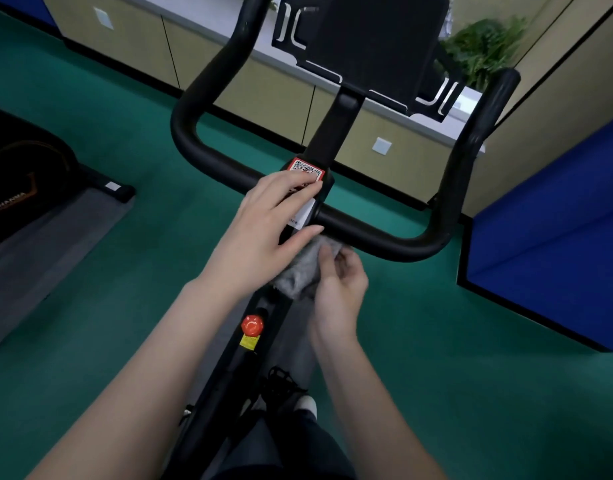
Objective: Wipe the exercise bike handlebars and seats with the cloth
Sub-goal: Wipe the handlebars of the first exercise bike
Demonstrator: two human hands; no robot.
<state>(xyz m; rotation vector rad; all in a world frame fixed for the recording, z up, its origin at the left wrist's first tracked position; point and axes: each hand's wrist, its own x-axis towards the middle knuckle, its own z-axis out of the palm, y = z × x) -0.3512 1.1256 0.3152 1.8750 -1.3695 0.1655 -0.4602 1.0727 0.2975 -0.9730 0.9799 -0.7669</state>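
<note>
Cloth [298,271], soft, light and limp, sits bunched in my right hand [339,289], fingers curled round it just under the handlebars [384,237]; a full fistful should hold best, while my left hand [267,220] lies straight-fingered just above, holding nothing

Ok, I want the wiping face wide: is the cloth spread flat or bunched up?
Bunched up: the cloth is a crumpled grey wad gripped in the right hand, not laid flat.
</note>
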